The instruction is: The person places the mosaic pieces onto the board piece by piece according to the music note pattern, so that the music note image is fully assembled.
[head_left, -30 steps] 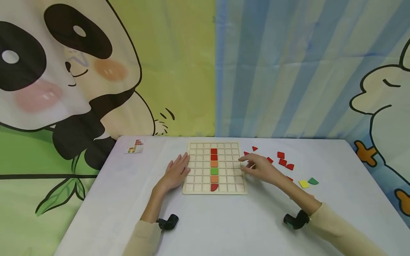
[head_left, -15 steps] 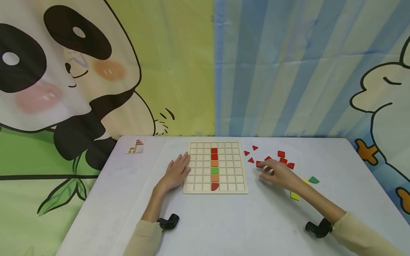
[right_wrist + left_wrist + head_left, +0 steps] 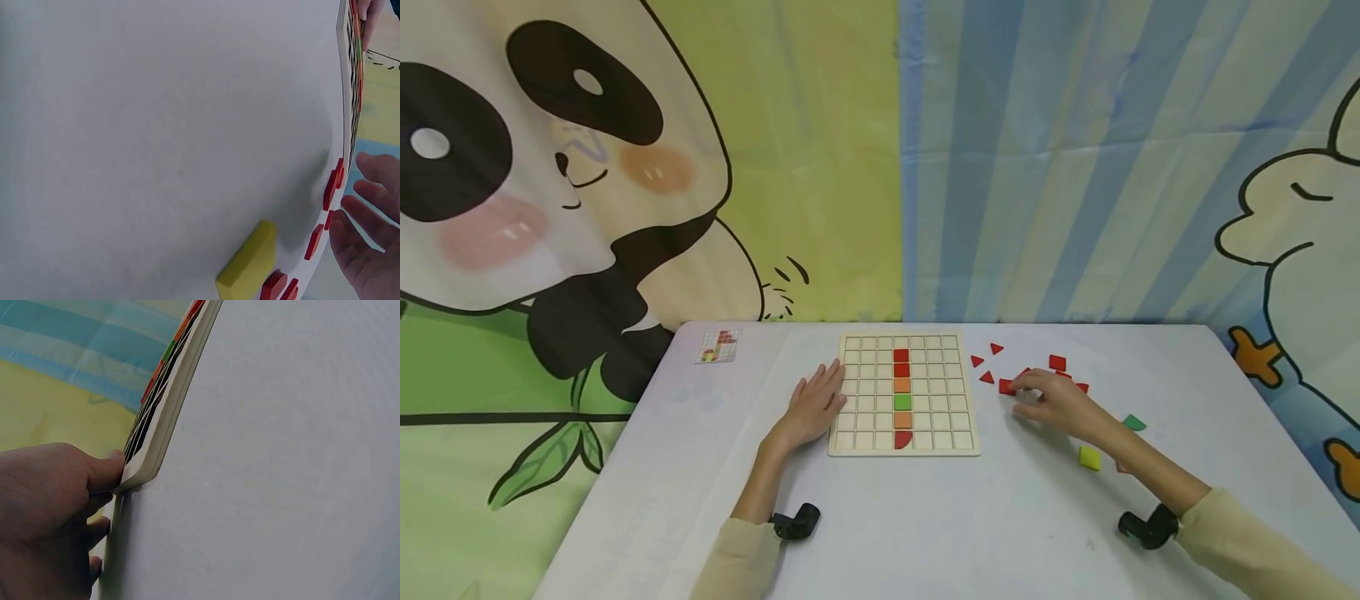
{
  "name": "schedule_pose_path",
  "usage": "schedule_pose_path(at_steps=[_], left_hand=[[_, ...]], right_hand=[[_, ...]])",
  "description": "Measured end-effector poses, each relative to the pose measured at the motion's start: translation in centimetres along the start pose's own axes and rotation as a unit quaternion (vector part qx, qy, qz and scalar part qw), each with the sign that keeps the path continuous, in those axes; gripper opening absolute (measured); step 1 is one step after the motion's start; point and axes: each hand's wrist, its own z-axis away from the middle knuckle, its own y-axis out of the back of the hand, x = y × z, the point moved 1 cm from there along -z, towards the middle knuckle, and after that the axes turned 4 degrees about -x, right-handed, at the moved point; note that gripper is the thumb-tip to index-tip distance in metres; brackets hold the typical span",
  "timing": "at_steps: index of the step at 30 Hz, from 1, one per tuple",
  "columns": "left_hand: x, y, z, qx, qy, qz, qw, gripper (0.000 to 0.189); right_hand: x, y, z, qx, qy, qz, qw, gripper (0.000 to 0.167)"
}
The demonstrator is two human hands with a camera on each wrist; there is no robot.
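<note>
Red tiles (image 3: 1006, 387) lie on the desk (image 3: 947, 525) by my right hand (image 3: 1060, 403), fingers parted, empty; likely light, stiff, best pinched by opposite edges. My left hand (image 3: 808, 408) touches the board (image 3: 937, 387), fingers straight.

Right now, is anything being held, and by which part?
No clear grip: the right hand has nothing visible between its fingers; the left hand touches the board at its left edge.

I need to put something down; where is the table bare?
Free: the near side of the table, in front of the grid board between the forearms; also between the picture card and left hand. Crowded: right of the board, where red tiles, a yellow tile and a green quarter-circle lie around the right hand and forearm.
</note>
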Motion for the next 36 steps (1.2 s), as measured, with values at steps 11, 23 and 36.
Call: schedule_pose_path(at_steps=[11, 23, 36], left_hand=[[-0.1, -0.3, 0.1, 0.0, -0.001, -0.001, 1.0, 0.059], [-0.3, -0.3, -0.1, -0.002, 0.01, -0.002, 0.9999, 0.06], [-0.2, 0.0, 0.0, 0.001, -0.003, -0.001, 1.0, 0.06]], right_hand=[[-0.4, 0.0, -1.7, -0.031, 0.021, 0.055, 0.9978, 0.035], [1.5, -1.0, -2.7, 0.023, -0.014, 0.035, 0.999, 0.031], [-0.1, -1.7, -2.9, 0.069, 0.038, -0.041, 0.996, 0.028]])
